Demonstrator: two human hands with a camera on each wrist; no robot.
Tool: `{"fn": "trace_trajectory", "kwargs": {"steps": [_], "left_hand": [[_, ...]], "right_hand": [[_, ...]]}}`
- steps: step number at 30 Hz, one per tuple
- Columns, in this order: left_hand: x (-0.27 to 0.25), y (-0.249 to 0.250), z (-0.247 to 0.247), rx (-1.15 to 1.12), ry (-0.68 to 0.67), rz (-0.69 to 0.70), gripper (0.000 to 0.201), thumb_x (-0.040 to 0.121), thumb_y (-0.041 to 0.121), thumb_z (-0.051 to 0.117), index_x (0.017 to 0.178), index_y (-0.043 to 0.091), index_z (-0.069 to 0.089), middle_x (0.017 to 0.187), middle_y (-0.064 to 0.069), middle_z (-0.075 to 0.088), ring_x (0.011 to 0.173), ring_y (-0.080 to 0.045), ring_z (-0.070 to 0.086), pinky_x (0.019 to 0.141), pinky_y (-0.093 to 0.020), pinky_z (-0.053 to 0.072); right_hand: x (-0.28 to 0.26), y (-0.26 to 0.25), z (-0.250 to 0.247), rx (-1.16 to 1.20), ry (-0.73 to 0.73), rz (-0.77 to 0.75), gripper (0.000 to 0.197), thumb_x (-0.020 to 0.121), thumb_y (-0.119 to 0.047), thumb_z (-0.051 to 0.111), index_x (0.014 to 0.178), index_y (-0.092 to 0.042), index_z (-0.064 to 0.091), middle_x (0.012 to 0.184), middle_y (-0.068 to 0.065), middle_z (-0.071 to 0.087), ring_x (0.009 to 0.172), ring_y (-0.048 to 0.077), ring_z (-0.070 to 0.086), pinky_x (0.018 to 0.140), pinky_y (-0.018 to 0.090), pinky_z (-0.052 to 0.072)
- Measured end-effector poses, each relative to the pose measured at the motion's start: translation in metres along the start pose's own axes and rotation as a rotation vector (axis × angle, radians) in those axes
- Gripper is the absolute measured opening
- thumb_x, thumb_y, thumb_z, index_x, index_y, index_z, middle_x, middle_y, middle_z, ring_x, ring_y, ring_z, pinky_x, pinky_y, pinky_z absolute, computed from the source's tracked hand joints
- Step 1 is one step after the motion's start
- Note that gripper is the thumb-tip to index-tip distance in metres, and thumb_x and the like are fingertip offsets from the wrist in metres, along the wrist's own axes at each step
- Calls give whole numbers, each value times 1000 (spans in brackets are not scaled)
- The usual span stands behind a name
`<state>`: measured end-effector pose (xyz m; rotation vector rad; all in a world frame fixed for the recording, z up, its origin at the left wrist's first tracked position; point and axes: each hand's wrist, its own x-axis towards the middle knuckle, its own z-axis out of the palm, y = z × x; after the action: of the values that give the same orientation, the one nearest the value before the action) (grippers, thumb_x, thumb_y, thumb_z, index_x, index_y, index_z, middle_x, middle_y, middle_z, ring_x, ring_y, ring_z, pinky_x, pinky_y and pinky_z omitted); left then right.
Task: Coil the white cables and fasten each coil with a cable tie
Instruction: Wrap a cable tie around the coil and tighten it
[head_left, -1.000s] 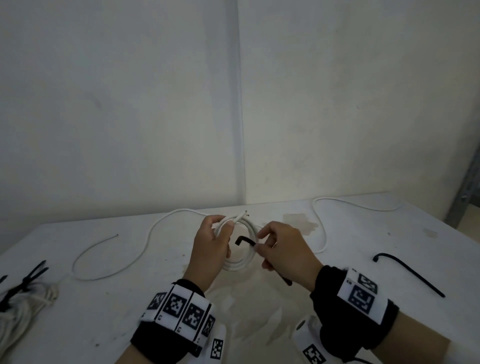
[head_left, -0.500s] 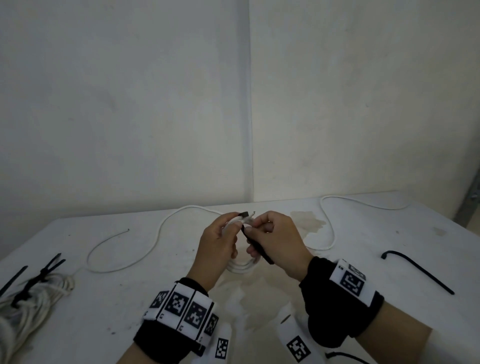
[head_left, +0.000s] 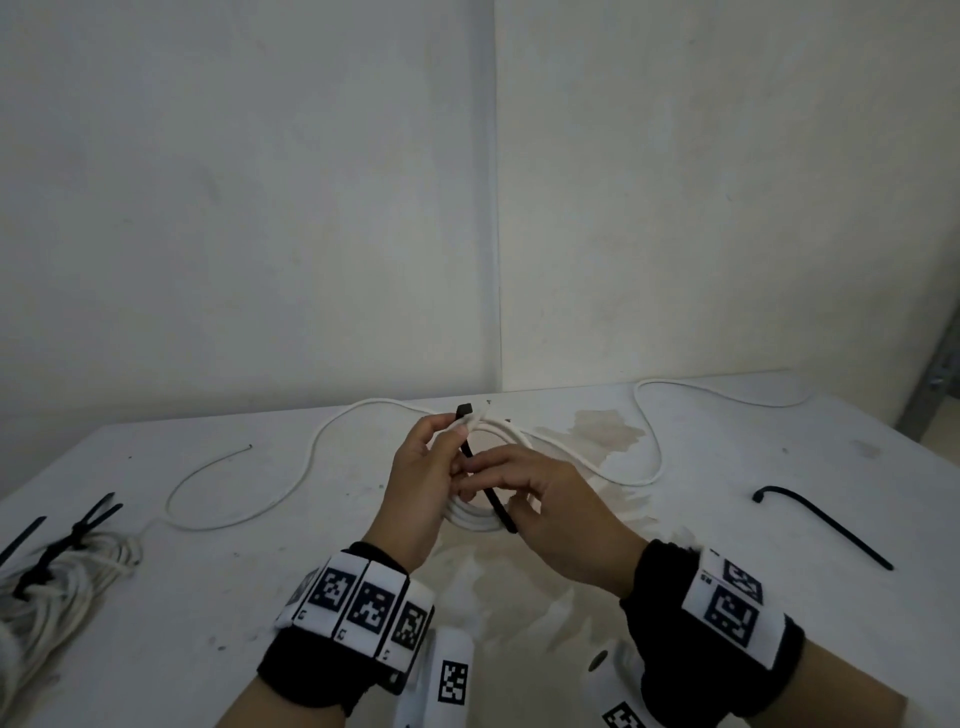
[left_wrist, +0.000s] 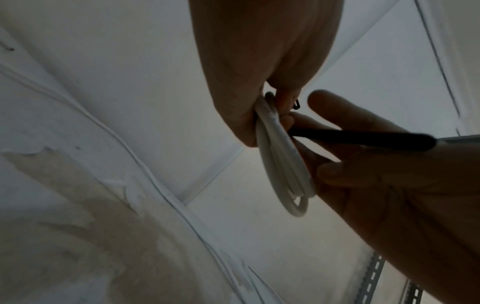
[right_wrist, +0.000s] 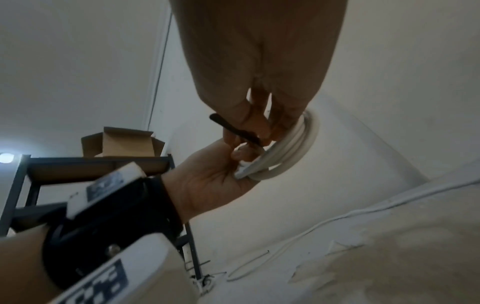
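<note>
While both hands (head_left: 415, 488) hold coil (head_left: 470, 519) and tie (head_left: 488, 488), table (head_left: 208, 597) lies open nearby.

White walls (head_left: 260, 208), stained table (head_left: 597, 431), metal shelving (right_wrist: 23, 185)

Left hand (head_left: 421, 483) raised, fingers (head_left: 451, 441) pinched, right hand (head_left: 561, 514) beside it, fingers curled, both wrists banded
</note>
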<state>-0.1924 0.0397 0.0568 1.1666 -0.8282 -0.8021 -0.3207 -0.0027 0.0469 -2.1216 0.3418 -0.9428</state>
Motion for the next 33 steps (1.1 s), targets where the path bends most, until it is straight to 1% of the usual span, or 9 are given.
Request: {"fn": "trace_trajectory", "kwargs": {"steps": [2, 6, 8, 12, 15, 20, 25, 29, 33], "left_hand": [[0, 1, 0, 9, 9, 4, 9, 93, 17, 50, 93, 16, 59, 50, 6, 49, 45, -6, 47, 45, -17, 41], [1, 2, -2, 25, 17, -2, 9, 93, 14, 48, 95, 14, 56, 65, -7, 43, 53, -16, 39, 44, -22, 38], [1, 1, -1, 22, 13, -18, 8, 93, 14, 48, 95, 14, 56, 67, -9, 43, 54, -15, 39, 44, -22, 37], [-1, 0, 5, 21, -26, -18, 10, 94, 15, 45, 94, 13, 55, 64, -6, 45, 55, -14, 42, 45, -21, 36], [-1, 1, 7, 10, -32, -2, 11, 95, 13, 42, 91, 15, 53, 66, -6, 49, 61, -17, 43, 43, -20, 37], [-2, 3, 8, -15, -30, -8, 8, 95, 14, 42, 91, 15, 49, 44, 11, 45, 54, -12, 42, 43, -20, 35], [-7, 0, 12, 12, -49, -17, 10, 95, 13, 39, 92, 14, 48, 42, 12, 43, 50, -10, 40, 43, -20, 36], [-5, 0, 10, -35, -88, -36, 24, 96, 29, 36, 92, 9, 49, 46, 9, 41, 56, -16, 38, 45, -24, 35], [-5, -2, 12, 36, -63, 6, 32, 97, 38, 36, 85, 10, 46, 51, 6, 41, 56, -17, 38, 45, -24, 36]], "right_hand": [[2, 0, 1, 53, 23, 2, 45, 74, 16, 45, 96, -11, 73, 104, -20, 63, 103, -5, 59, 88, 10, 44], [8, -3, -2, 208, 97, 58, 30, 83, 8, 59, 99, -14, 70, 90, -12, 70, 84, -5, 65, 80, 10, 46], [11, -4, -2, 306, 143, 111, 28, 83, 5, 59, 89, -20, 68, 77, -14, 71, 75, -2, 65, 76, 12, 49], [15, -9, -2, 410, 270, 151, 19, 80, 3, 64, 72, -13, 61, 65, 2, 68, 59, 6, 63, 61, 16, 50], [18, -13, -2, 359, 228, 119, 21, 84, 2, 60, 71, -15, 63, 70, 7, 66, 59, 2, 60, 61, 14, 48], [18, -16, -6, 290, 165, 128, 21, 88, -2, 56, 74, -15, 65, 71, 0, 65, 58, 0, 55, 61, 12, 44], [17, -17, -7, 378, 240, 186, 16, 84, -1, 61, 71, -10, 59, 60, 1, 64, 48, 6, 54, 52, 15, 45], [17, -22, -7, 277, 174, 173, 22, 89, -1, 54, 70, -11, 58, 59, -4, 61, 47, 3, 52, 51, 13, 43], [18, -25, -8, 248, 155, 202, 18, 91, -5, 53, 74, -6, 61, 65, 3, 60, 48, 5, 50, 52, 14, 43]]}}
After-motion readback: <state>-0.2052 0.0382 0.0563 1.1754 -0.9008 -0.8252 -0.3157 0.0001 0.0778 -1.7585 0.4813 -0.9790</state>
